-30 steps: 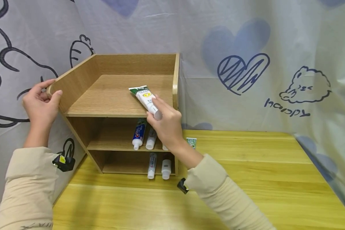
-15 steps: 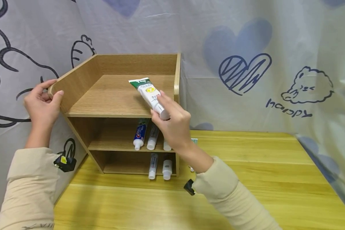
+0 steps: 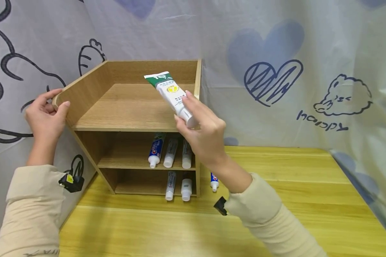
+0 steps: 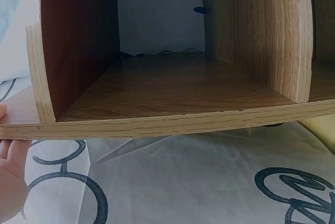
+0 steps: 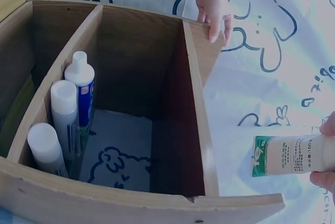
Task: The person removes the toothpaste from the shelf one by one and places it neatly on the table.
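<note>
Right hand [image 3: 207, 134] pinches a printed green-and-white tube [image 3: 171, 92]; left hand [image 3: 47, 114] grips the shelf unit [image 3: 128, 110]; backdrop [image 3: 273, 123] reads "happy".

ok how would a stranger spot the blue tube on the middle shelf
On the table stands a wooden rack. On its middle shelf, look for the row of three, lying side by side. The blue tube is the leftmost, and its blue body sets it apart from the two pale tubes beside it.
</note>
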The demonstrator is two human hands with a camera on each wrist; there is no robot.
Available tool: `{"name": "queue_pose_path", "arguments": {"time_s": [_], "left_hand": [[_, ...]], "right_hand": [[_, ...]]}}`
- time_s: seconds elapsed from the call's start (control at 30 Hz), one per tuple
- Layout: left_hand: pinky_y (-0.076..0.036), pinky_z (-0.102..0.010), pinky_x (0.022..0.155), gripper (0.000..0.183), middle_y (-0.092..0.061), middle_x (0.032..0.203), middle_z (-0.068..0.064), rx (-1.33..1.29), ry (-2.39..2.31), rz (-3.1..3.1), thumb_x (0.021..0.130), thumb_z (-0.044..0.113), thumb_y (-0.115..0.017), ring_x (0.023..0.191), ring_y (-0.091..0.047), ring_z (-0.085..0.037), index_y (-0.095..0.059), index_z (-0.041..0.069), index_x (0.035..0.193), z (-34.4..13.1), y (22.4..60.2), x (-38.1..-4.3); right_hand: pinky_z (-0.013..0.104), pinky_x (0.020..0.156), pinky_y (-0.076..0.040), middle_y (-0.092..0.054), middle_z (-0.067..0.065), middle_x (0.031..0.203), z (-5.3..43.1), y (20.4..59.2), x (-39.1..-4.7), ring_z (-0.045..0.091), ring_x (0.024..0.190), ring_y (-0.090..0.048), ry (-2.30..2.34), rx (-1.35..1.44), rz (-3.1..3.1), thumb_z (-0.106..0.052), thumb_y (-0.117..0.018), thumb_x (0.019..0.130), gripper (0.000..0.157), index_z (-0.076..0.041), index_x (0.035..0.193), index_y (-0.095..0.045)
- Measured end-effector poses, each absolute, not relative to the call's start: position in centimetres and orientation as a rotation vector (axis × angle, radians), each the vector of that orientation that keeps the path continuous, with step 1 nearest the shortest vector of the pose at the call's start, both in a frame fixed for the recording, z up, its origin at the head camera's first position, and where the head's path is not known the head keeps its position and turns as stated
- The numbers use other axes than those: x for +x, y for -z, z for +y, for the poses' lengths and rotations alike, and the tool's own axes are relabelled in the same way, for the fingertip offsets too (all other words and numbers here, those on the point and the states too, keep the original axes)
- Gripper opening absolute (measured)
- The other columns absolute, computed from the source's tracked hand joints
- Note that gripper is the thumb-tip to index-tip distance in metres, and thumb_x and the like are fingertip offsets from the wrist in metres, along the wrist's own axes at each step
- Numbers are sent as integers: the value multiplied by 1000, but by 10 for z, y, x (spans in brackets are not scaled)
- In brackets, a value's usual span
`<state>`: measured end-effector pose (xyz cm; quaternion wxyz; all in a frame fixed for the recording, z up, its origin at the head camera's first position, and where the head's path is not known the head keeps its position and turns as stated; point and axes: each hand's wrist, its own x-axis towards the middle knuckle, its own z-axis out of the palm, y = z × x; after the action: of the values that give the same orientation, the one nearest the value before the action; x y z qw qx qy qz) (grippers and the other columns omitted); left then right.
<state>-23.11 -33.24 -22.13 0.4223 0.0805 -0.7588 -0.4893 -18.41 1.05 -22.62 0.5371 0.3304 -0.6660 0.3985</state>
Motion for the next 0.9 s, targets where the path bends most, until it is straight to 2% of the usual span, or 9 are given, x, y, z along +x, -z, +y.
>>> {"name": "queue_pose_path", "arguments": {"time_s": [0.63,0.9], "left_hand": [[-40,-1,46,31,-55,60,30,198,1256,-1876,81,4,-62,50,-53,14,-68,19,108,-333,223,-230],[-37,-2,43,31,-52,56,33,194,1209,-1905,82,6,-63,47,-49,14,-67,18,111,-332,223,-230]], "right_hand": [[31,83,-55,-64,25,107,42,214,-184,34,101,-64,-887,743,-1582,-1,-73,73,32,11,102,-65],[37,79,-56,-65,24,105,57,217,-189,35,99,-65,-916,661,-1545,-1,-72,72,31,10,100,-66]]}}
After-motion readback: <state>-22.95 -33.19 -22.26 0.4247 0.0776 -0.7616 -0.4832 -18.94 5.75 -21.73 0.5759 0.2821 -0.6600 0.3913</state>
